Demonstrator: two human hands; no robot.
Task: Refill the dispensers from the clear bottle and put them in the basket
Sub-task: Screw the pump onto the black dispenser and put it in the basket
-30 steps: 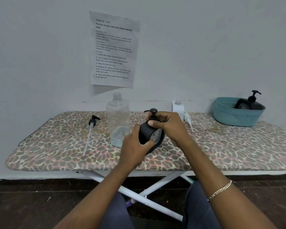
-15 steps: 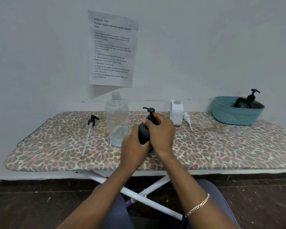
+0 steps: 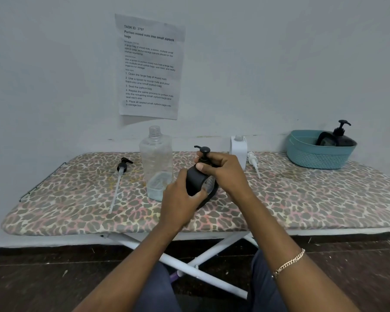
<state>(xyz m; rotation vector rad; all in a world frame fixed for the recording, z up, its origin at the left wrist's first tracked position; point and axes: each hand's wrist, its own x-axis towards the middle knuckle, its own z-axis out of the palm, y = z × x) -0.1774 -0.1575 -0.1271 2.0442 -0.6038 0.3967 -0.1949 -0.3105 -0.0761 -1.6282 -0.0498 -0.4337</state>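
- Black plastic describes the nearest task item: the black dispenser (image 3: pixel 196 182) is held tilted just above the middle of the ironing board (image 3: pixel 302 199), closer to its near edge than its far one.
- It looks stiff and smooth, probably light to middling with liquid inside, and likely slick if any has dribbled; the broad body and the neck under the pump head are the sensible places to hold it.
- The left hand (image 3: pixel 180 199) wraps curled fingers around the lower body, steadying it.
- The right hand (image 3: pixel 225 174) closes over the top, thumb on the shoulder and fingers round the pump collar (a twisting hold, by the look of it).
- Just left of the hands stands the clear bottle (image 3: pixel 157 163), uncapped, with a little liquid at the bottom.
- Further left a loose black pump (image 3: pixel 122 167) lies flat, its tube pointing toward the near edge.
- At the far edge stands a white dispenser (image 3: pixel 238 149) with its neck open and a white pump (image 3: pixel 253 163) lying beside it.
- At the far right corner, the teal basket (image 3: pixel 313 154) already holds a second black dispenser (image 3: pixel 340 138).
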